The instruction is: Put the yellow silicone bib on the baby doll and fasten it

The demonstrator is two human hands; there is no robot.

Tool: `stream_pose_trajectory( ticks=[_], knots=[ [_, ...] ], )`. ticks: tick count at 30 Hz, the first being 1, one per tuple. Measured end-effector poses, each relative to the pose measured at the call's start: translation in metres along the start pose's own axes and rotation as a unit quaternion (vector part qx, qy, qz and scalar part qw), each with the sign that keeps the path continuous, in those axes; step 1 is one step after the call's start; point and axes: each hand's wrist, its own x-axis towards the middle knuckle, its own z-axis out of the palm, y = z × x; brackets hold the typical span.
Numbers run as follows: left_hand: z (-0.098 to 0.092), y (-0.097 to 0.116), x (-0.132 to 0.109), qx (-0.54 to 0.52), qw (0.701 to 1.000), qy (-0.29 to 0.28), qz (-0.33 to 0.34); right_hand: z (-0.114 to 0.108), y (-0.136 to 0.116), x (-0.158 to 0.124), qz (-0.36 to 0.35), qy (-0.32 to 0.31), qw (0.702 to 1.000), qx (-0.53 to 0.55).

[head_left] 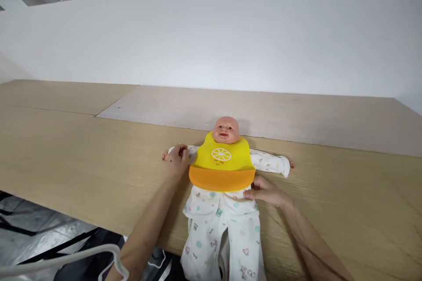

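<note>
A baby doll [225,128] lies on its back, arms spread, dressed in a white printed top [268,161] and matching trousers [245,246]. Over its chest sits a yellow bib [207,153] with a lemon-slice print and an orange catch pocket [221,178]. My left hand [180,159] is closed on the doll's sleeve at the picture's left, with the wrist cuff and small doll hand showing beyond it. At the bib's lower right corner, my right hand [265,191] has its thumb over the top's side and its fingers curled behind, partly hidden.
The doll rests on a tan wooden table [82,158], with a paler panel [296,116] behind its head. A white partition [211,44] rises at the back. A white cable or tube [82,252] crosses the lower left, above dark chair parts [79,246].
</note>
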Motion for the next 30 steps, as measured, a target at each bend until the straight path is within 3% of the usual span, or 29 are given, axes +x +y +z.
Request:
stream_pose_trajectory(
  ticks=[3,6,8,10,12,14,16,19,24,30],
  knots=[
    [0.013,0.006,0.006,0.019,0.991,0.114,0.063,0.001,-0.005,-0.001,-0.003,0.009,1.000,-0.009],
    [0.020,0.006,0.005,0.020,0.983,0.108,0.145,0.001,-0.010,-0.002,0.028,0.010,0.999,-0.042],
    [0.020,0.004,0.003,0.015,0.982,0.103,0.157,0.002,-0.013,-0.004,0.038,0.020,0.995,-0.088],
    [0.019,0.003,0.002,0.010,0.983,0.100,0.155,0.002,-0.015,-0.007,0.014,0.078,0.982,-0.171],
    [0.018,0.004,0.001,0.004,0.984,0.091,0.153,0.002,-0.017,-0.011,-0.015,0.204,0.929,-0.309],
    [0.017,0.006,0.001,-0.006,0.986,0.082,0.146,0.003,-0.019,-0.013,-0.045,0.338,0.831,-0.440],
    [0.017,0.008,0.001,-0.019,0.988,0.075,0.136,0.006,-0.020,-0.013,-0.098,0.412,0.749,-0.510],
    [0.017,0.010,0.000,-0.039,0.989,0.073,0.119,0.012,-0.019,-0.011,-0.180,0.389,0.702,-0.568],
    [0.014,0.013,-0.004,-0.112,0.989,0.070,0.073,0.012,-0.018,-0.010,-0.297,0.294,0.717,-0.557],
    [0.005,0.026,-0.015,-0.279,0.960,-0.014,0.030,0.004,-0.021,-0.013,-0.322,0.268,0.695,-0.584]
  ],
)
